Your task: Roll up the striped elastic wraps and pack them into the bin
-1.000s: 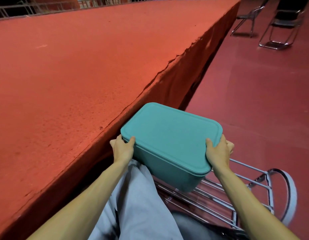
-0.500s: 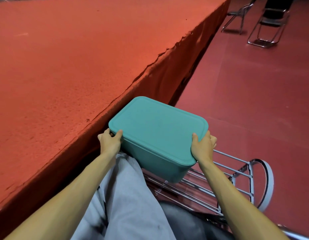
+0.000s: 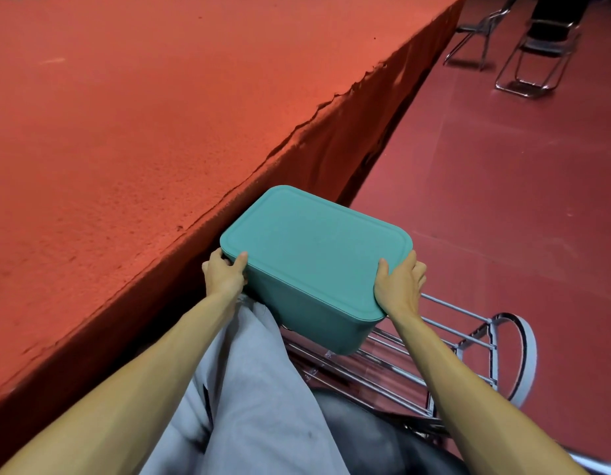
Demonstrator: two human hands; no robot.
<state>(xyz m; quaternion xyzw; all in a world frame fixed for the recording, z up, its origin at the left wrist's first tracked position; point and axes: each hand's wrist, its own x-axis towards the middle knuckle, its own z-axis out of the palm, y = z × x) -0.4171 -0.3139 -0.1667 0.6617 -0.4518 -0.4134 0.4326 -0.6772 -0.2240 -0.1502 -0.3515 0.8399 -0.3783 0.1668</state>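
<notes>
While the left hand at nine o'clock and right hand at three are gripping the lidded bin over the wire rack, fingers curled round its rim, I'm favouring a level lift clearing the table edge.

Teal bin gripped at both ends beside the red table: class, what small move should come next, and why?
Probably set the teal bin on the red table: left hand and right hand grip its ends over a wire rack, lid on.
</notes>
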